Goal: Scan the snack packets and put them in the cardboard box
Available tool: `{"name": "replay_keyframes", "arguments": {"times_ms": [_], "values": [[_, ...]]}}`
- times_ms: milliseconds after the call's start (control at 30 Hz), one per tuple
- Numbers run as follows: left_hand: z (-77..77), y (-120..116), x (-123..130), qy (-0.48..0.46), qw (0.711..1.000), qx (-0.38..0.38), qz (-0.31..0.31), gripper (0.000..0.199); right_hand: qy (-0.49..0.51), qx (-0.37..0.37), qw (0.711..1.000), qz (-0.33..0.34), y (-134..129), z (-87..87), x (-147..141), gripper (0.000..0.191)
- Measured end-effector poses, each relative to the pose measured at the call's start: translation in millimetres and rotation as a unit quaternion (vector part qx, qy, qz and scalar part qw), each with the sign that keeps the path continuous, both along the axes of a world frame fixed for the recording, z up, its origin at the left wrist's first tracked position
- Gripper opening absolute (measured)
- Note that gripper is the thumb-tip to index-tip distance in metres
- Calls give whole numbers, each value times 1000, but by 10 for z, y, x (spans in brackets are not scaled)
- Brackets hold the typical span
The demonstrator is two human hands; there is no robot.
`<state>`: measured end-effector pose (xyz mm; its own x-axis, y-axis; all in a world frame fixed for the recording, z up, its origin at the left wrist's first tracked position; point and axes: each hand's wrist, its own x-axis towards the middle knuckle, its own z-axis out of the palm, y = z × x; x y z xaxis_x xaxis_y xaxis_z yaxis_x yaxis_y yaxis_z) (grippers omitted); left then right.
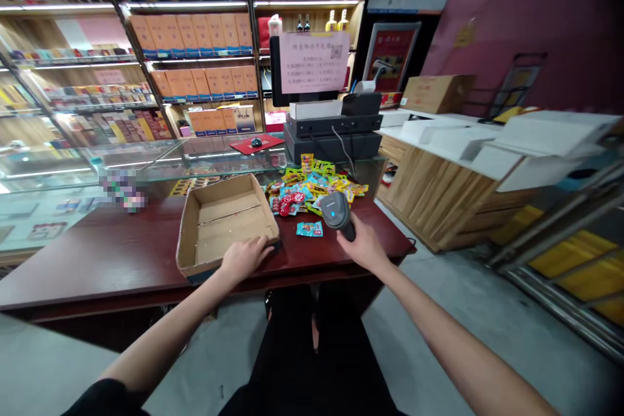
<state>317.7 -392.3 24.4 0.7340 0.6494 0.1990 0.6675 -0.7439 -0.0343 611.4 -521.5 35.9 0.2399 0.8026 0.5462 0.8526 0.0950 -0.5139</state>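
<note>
Cardboard box (229, 224): open-topped on the dark red table (117, 253), close to its near edge.
Left hand (245, 256): fingers bent over the box's near right corner, gripping it.
Right hand (365, 246): closed around the handle of a scanner (335, 209), held up to the right of the box, a blue light glowing on its head.
Packets (319, 187): a bright heap, just right of the box.
Blue packet (309, 229): flat and apart from the heap, between box and scanner.
Monitor (275, 71): beyond the box, to its right, a pink notice (314, 64) across the front.
Stage: box steadied, scanner at the ready, judging by the two grips; moving the scanner calls for a firm handle hold and clearance over the packets.
</note>
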Motion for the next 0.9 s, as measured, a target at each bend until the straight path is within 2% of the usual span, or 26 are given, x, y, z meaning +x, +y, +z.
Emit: {"name": "replay_keyframes", "arguments": {"times_ms": [133,267,367,433,500,567,667,733,800,833,900], "values": [[-154,284,-367,5,1000,12,-22,48,33,-15,999,27,-71,19,235,34],[-180,502,-640,-57,998,-19,-36,35,57,-23,996,65,-6,1,294,38],[-136,522,-669,-74,997,-21,-29,31,72,-42,992,90,59,-78,309,40],[-71,450,-585,-100,994,4,-37,30,79,-48,991,97,88,-155,325,39],[13,338,-399,-145,987,36,-59,32,65,-39,991,107,113,-229,345,36],[94,237,-101,-169,981,42,-83,34,33,-26,993,106,143,-277,358,31],[153,204,504,-125,987,-32,-91,35,12,-10,997,77,198,-265,347,26],[132,277,921,-98,989,-111,-28,34,25,-5,999,48,224,-195,323,29],[70,392,1271,-72,979,-183,60,41,36,-22,999,22,230,-89,300,32],[30,452,1406,-76,970,-213,86,43,34,-35,999,14,227,-29,297,33],[-57,557,1591,-146,945,-275,101,48,10,-63,998,11,220,85,318,35]]}}
